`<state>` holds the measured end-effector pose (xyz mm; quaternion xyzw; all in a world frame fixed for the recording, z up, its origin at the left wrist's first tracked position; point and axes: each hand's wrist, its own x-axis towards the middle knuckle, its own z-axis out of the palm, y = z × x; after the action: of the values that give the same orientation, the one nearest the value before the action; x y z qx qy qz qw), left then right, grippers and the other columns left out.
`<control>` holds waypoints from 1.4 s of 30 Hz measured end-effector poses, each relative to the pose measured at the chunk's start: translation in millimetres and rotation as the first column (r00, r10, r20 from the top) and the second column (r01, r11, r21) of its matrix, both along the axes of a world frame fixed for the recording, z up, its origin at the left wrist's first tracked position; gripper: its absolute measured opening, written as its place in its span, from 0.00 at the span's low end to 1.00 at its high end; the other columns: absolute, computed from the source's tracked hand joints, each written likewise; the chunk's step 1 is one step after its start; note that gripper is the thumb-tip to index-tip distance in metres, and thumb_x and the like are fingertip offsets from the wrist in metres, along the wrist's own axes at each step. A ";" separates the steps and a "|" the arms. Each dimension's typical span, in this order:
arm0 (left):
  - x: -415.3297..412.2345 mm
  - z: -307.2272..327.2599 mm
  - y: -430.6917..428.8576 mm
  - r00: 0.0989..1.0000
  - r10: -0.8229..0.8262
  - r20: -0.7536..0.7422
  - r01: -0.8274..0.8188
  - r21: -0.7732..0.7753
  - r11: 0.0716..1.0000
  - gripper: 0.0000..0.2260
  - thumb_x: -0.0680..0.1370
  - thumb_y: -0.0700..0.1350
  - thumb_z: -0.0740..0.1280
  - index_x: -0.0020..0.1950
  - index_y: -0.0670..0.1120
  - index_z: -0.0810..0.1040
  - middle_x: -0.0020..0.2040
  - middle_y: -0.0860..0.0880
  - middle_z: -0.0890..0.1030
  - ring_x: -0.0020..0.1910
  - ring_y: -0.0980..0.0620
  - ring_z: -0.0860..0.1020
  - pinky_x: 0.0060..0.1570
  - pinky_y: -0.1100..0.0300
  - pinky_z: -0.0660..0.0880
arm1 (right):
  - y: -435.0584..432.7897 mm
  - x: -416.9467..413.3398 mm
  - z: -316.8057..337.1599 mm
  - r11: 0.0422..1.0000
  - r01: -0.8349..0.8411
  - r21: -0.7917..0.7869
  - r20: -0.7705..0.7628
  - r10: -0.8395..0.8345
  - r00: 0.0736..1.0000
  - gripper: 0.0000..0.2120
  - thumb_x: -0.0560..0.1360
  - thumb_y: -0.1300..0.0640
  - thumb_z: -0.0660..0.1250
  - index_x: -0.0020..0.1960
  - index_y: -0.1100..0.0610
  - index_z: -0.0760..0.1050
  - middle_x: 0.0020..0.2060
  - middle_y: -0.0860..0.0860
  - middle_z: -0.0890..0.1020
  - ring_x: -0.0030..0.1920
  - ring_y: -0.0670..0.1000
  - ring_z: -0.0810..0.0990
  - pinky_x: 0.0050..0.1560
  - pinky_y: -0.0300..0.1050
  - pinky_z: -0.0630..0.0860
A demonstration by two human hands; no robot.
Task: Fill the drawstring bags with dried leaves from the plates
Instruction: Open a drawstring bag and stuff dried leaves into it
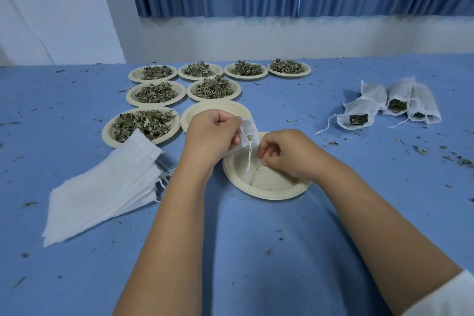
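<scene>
One drawstring bag [247,131] gripped by left hand [213,131] over plate [269,187]; right hand [287,151] curled, hold unclear.

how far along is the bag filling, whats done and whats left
Done: a few filled bags lie at right; the near plate and the plate behind it are nearly bare. In hand: the left hand grips a bag holding some leaves over the near plate, the right hand curled beside it. Left: seven plates of leaves and a stack of empty bags.

Forearms converge, left hand [214,131] fisted, right hand [283,151] fingers curled
</scene>
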<state>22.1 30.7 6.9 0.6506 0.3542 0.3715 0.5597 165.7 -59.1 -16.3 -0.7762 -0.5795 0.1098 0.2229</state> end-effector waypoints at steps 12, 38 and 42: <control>0.2 0.0 1.8 1.000 0.008 -0.022 -0.008 -0.004 1.000 0.10 0.77 0.40 0.68 0.36 0.44 0.78 0.24 0.54 0.76 0.23 0.60 0.72 0.26 0.68 0.72 | 4.1 -3.9 0.3 0.888 0.185 0.421 -0.223 -0.096 0.970 0.07 0.78 0.62 0.63 0.44 0.52 0.69 0.39 0.46 0.76 0.37 0.44 0.72 0.41 0.40 0.70; -3.5 7.0 -4.5 0.992 -0.123 -0.024 0.124 0.047 0.991 0.06 0.77 0.42 0.68 0.40 0.45 0.79 0.23 0.53 0.74 0.23 0.58 0.70 0.27 0.67 0.71 | 2.8 -11.8 2.7 0.947 0.103 0.303 -0.747 0.169 0.642 0.11 0.75 0.65 0.70 0.57 0.58 0.81 0.49 0.56 0.86 0.50 0.55 0.85 0.50 0.45 0.82; -2.7 8.3 -5.9 0.987 -0.158 -0.028 0.160 0.064 0.985 0.06 0.77 0.42 0.68 0.39 0.45 0.80 0.24 0.52 0.74 0.24 0.58 0.70 0.29 0.66 0.71 | 3.0 -12.0 1.3 0.942 0.169 0.289 -0.734 0.105 0.671 0.08 0.73 0.67 0.71 0.51 0.60 0.82 0.45 0.58 0.86 0.45 0.53 0.85 0.51 0.48 0.82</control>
<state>19.4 24.8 15.2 0.6992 0.2949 0.3297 0.5616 153.7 -56.1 -14.9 -0.6253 -0.4350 0.3113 0.5683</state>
